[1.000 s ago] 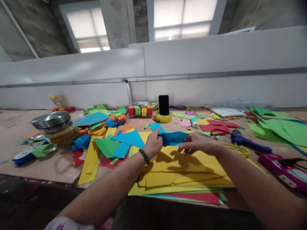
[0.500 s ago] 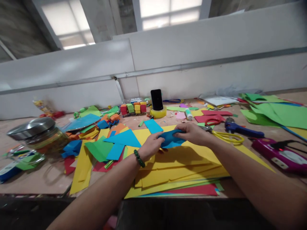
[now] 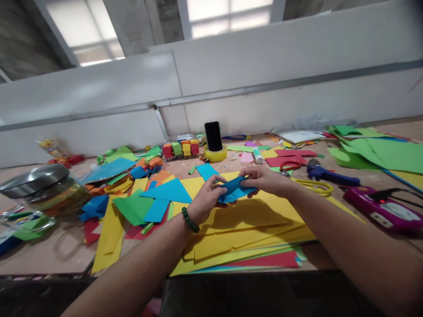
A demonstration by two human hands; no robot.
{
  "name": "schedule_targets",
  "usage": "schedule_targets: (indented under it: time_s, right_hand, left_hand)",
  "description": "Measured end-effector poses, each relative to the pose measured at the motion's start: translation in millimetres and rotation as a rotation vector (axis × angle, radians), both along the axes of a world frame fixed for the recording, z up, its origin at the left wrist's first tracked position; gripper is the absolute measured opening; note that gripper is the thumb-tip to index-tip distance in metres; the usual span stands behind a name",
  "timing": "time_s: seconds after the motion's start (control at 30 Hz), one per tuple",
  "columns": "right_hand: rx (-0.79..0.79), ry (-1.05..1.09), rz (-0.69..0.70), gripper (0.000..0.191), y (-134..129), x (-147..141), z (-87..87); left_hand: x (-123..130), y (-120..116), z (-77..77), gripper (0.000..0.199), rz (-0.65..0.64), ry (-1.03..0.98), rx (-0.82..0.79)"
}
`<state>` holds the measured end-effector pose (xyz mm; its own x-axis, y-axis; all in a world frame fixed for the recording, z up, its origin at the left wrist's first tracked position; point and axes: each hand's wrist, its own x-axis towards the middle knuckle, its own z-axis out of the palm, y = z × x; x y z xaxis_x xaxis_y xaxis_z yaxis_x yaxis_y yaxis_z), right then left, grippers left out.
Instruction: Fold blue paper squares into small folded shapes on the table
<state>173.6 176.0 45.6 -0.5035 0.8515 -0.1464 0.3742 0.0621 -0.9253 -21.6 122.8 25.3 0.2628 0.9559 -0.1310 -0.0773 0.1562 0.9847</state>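
In the head view, the left hand (image 3: pixel 204 201) and right hand (image 3: pixel 264 180) are gripping a piece of blue paper (image 3: pixel 234 189) between them, holding it just above yellow sheets (image 3: pixel 274 213), while yellow-handled scissors (image 3: pixel 308 181) are lying to the right and a black phone (image 3: pixel 213 136) is standing farther back.
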Motion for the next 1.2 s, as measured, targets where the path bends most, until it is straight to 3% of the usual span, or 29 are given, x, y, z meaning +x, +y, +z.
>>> schedule_targets:
  time_s: [0.1, 0.33, 0.47, 0.67, 0.87, 1.1, 1.2]
  right_hand:
    - [0.082, 0.017, 0.041, 0.022, 0, 1, -0.5]
    - [0.522, 0.003, 0.125, 0.013, -6, -5, -1.5]
    - [0.634, -0.074, 0.135, 0.011, -1, -3, -7.1]
    - [0.582, -0.07, 0.103, 0.009, 5, 1, -11.7]
    - [0.594, -0.016, 0.137, 0.011, -6, -1, 0.6]
    - [0.478, 0.124, 0.108, 0.014, -6, 1, 4.3]
    - [0.52, 0.151, 0.119, 0.016, -12, 1, 8.3]
  left_hand:
    - [1, 2, -4.9, 0.021, 0.014, -0.007, 0.021]
    - [4, 5, -13.3, 0.018, 0.089, 0.082, 0.068]
    - [4, 3, -11.0, 0.018, 0.061, 0.086, 0.067]
    - [0, -2, -5.0, 0.029, -0.101, -0.102, -0.005]
    - [2, -1, -7.3, 0.023, -0.048, -0.108, 0.0]
    - [5, -1, -10.1, 0.016, -0.003, -0.111, 0.243]
    - [5, -3, -10.2, 0.017, 0.028, -0.059, 0.383]
